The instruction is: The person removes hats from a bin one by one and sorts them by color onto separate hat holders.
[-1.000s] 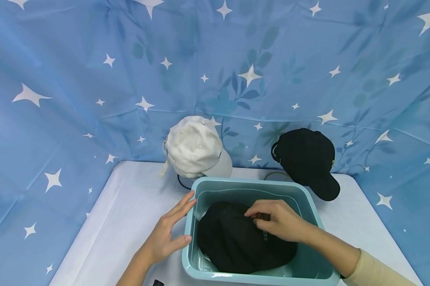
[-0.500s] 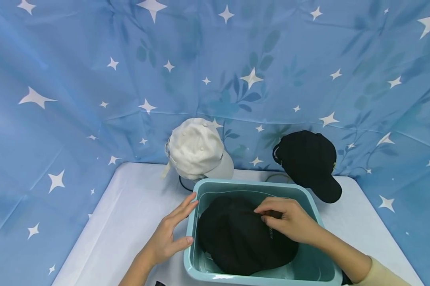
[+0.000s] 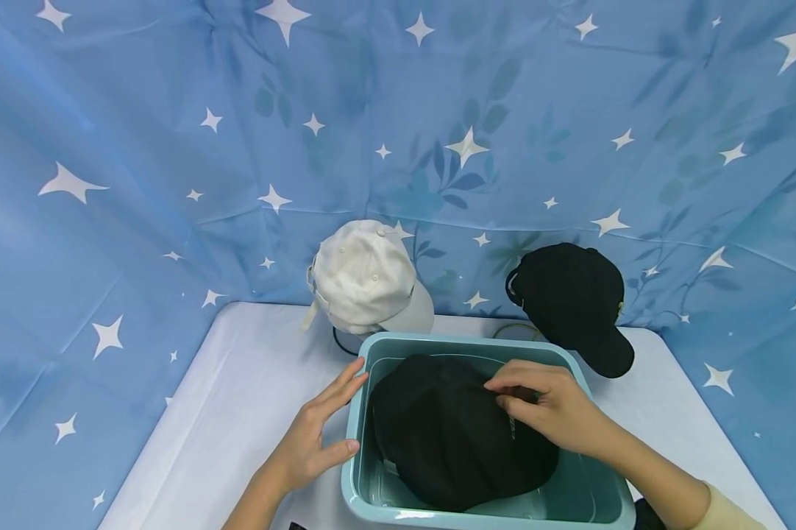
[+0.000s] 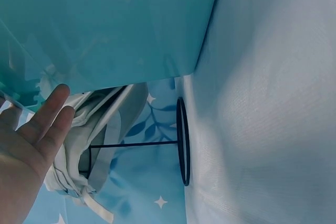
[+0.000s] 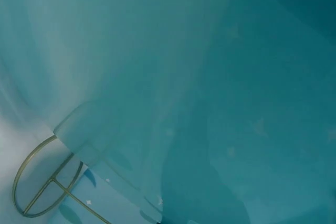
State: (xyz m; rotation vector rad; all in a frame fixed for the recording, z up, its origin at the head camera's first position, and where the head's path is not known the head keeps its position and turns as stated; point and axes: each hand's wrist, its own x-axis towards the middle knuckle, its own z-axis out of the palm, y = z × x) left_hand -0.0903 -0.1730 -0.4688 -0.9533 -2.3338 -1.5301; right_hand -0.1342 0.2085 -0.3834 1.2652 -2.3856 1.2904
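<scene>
A black cap (image 3: 447, 434) lies tilted inside the teal plastic bin (image 3: 457, 518) in the head view, with pale lettering near its right side. My right hand (image 3: 553, 405) is over the bin and pinches the fabric of this cap between thumb and fingers. My left hand (image 3: 312, 438) touches the bin's left rim with fingers spread and fairly straight. In the left wrist view, the left hand (image 4: 31, 150) is beside the bin's outer wall (image 4: 121, 30). The right wrist view shows the bin's translucent wall (image 5: 173, 77); the right hand is not visible there.
Behind the bin, a white cap (image 3: 361, 276) hangs on a black wire stand (image 4: 182, 142). Another black cap (image 3: 566, 302) stands at the back right, near a gold wire stand (image 5: 52, 180). Small dark objects show at the front edge. A blue star-patterned curtain (image 3: 173, 147) backs the white table (image 3: 193, 412).
My right hand has moved to the right, and the black cap in the bin has shifted slightly right with its far edge higher. My left hand stays at the rim.
</scene>
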